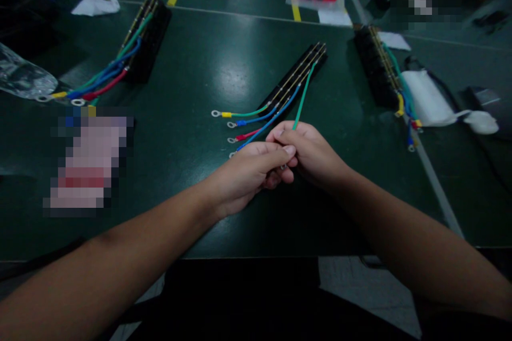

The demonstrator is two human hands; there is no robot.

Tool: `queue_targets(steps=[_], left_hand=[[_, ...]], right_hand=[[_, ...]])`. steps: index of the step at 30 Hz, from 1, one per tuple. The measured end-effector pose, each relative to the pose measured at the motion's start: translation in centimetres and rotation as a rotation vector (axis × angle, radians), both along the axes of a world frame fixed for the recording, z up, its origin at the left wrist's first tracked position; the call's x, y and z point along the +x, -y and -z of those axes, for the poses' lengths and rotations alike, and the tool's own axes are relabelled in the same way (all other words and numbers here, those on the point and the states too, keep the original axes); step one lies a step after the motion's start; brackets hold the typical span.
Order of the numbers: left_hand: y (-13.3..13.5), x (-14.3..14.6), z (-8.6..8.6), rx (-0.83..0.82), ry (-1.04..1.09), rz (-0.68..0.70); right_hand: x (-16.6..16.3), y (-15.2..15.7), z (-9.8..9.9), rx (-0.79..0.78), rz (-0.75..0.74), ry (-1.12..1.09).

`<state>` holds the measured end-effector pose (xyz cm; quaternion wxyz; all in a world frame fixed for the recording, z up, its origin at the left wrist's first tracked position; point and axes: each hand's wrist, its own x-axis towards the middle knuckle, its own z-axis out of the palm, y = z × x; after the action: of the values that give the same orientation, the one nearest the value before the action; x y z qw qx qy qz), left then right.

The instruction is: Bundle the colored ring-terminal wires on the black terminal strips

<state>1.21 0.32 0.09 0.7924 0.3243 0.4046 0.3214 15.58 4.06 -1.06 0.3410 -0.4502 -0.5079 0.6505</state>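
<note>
Left hand [248, 171], right hand [312, 150] — pinching 1 green wire [304, 97].

Left hand [250, 168], right hand [312, 146], held green wire [304, 97]

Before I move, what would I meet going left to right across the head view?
Clear plastic item → white paper → black strip on the picture's left side → left hand → right hand → black strip on the picture's right side → white item.
</note>
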Motion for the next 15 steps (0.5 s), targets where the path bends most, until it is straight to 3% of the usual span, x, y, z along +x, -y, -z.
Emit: queue_targets(steps=[15], left_hand=[[-0.04,0.05,0.25,0.005,0.004,-0.014]], right_hand=[[-0.07,-0.14,0.17,0.011,0.002,-0.020]])
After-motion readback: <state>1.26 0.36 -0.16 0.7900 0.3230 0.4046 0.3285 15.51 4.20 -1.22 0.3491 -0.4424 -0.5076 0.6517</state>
